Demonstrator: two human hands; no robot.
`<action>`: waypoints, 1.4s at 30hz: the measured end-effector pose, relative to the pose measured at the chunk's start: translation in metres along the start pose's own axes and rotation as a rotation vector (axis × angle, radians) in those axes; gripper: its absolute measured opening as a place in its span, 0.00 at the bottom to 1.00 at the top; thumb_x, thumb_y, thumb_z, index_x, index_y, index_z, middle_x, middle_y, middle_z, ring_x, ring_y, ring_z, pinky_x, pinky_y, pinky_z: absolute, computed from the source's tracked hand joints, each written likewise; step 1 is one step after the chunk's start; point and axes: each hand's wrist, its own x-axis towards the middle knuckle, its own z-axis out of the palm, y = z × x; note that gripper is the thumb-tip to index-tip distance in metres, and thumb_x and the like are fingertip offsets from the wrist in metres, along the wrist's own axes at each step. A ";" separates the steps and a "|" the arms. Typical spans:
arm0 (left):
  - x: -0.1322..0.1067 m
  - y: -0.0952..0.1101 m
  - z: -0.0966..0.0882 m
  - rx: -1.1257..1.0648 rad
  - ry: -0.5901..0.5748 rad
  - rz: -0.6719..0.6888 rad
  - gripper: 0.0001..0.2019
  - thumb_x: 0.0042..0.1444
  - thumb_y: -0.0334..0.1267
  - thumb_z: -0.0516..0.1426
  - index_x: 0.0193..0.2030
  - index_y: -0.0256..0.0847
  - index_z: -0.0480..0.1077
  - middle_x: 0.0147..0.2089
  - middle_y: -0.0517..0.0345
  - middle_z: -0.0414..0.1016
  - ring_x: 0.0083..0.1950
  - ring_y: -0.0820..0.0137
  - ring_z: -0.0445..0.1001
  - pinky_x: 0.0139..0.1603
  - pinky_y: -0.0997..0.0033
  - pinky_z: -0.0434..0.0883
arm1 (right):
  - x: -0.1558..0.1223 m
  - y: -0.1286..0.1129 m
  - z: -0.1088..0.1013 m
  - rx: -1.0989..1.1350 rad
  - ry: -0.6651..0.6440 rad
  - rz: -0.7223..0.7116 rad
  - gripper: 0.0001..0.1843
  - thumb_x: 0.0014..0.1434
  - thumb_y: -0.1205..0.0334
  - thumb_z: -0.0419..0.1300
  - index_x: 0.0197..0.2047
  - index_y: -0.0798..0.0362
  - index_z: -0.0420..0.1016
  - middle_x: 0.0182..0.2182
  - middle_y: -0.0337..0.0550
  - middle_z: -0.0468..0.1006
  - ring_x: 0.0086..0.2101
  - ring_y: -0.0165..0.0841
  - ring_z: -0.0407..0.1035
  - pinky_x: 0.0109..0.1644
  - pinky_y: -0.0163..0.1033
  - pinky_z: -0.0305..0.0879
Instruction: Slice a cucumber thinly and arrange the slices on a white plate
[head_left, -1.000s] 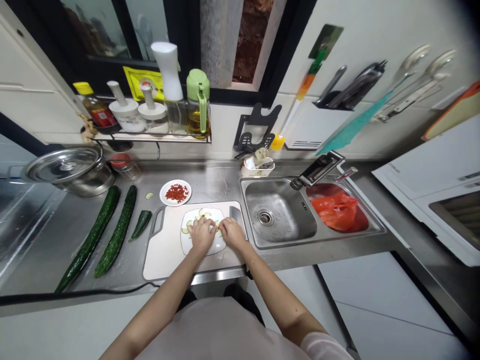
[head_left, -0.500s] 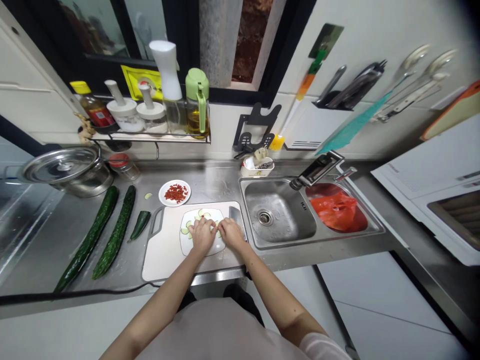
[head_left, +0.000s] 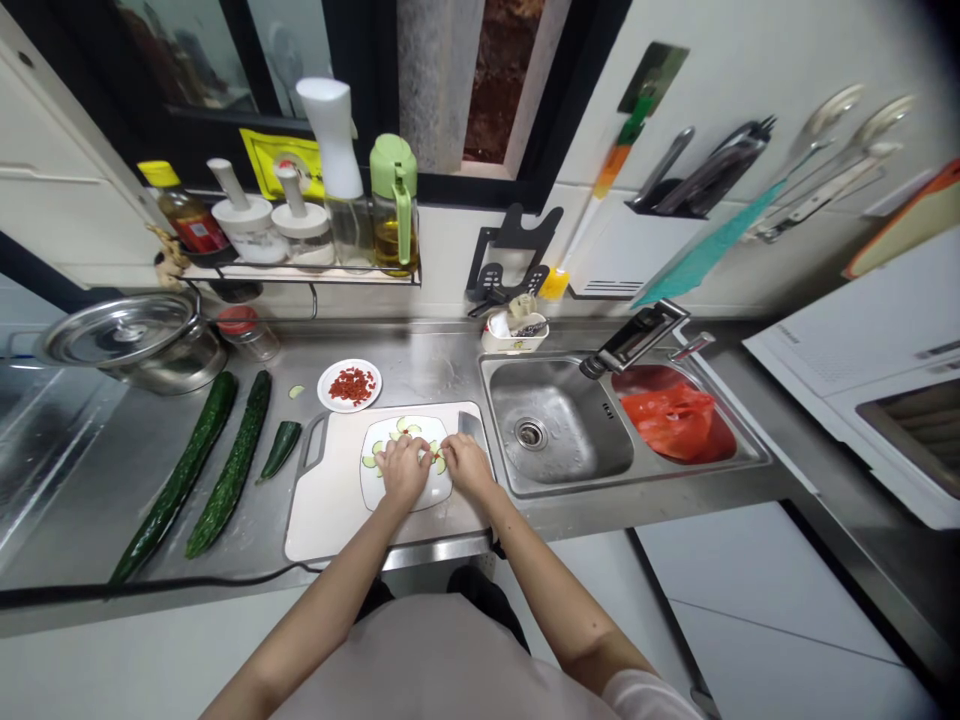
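Note:
My left hand (head_left: 403, 472) rests over a white square plate (head_left: 433, 496), its fingers bent down and pressed together; whatever they hold is hidden. From the plate's right side my right hand (head_left: 466, 466) reaches in, fingertips pinched close to a cucumber slice (head_left: 440, 466) with a spot of red by it. Other thin cucumber slices (head_left: 409, 425) lie curved around the plate's far and left parts. The plate sits on a pale cutting board (head_left: 322, 520). A knife blade (head_left: 471, 424) shows at the board's right edge. Beyond the board is a small white dish (head_left: 324, 388) of small red pieces resembling goji berries.
Two long cucumbers (head_left: 229, 490) and a cut cucumber end (head_left: 280, 450) lie to the left. A lidded steel pot (head_left: 169, 360) stands behind them. On the right is a double sink (head_left: 577, 430) with a red plastic bag (head_left: 667, 420). Bottles and jars fill a wall shelf (head_left: 300, 272).
My right hand has shifted slightly right, away from my left hand. More of the cucumber slice and the red spot now shows between them. My left hand stays nearly in place.

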 end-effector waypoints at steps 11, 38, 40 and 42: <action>-0.002 -0.002 -0.013 -0.090 0.062 -0.045 0.09 0.58 0.44 0.54 0.39 0.48 0.75 0.46 0.53 0.74 0.50 0.57 0.65 0.50 0.55 0.53 | -0.005 0.000 -0.005 0.104 0.105 0.038 0.09 0.62 0.63 0.51 0.39 0.51 0.72 0.36 0.43 0.72 0.39 0.34 0.63 0.42 0.36 0.57; -0.055 -0.070 -0.038 -0.289 0.338 -0.194 0.10 0.57 0.44 0.54 0.41 0.47 0.73 0.36 0.59 0.75 0.41 0.64 0.70 0.48 0.60 0.59 | 0.065 -0.045 -0.032 0.288 0.257 -0.042 0.11 0.60 0.61 0.51 0.41 0.51 0.73 0.32 0.41 0.73 0.34 0.33 0.66 0.41 0.36 0.60; -0.054 -0.070 -0.038 -0.298 0.348 -0.196 0.09 0.57 0.44 0.54 0.41 0.47 0.73 0.36 0.59 0.75 0.41 0.64 0.70 0.49 0.60 0.59 | 0.082 -0.056 -0.026 0.247 0.210 -0.075 0.10 0.59 0.62 0.52 0.40 0.50 0.74 0.31 0.41 0.73 0.34 0.33 0.66 0.41 0.36 0.59; -0.054 -0.070 -0.038 -0.307 0.354 -0.203 0.10 0.57 0.44 0.53 0.41 0.47 0.73 0.36 0.59 0.75 0.41 0.64 0.70 0.48 0.60 0.59 | 0.099 -0.066 -0.020 0.197 0.143 -0.114 0.10 0.59 0.63 0.53 0.40 0.50 0.74 0.32 0.41 0.73 0.35 0.33 0.66 0.41 0.35 0.59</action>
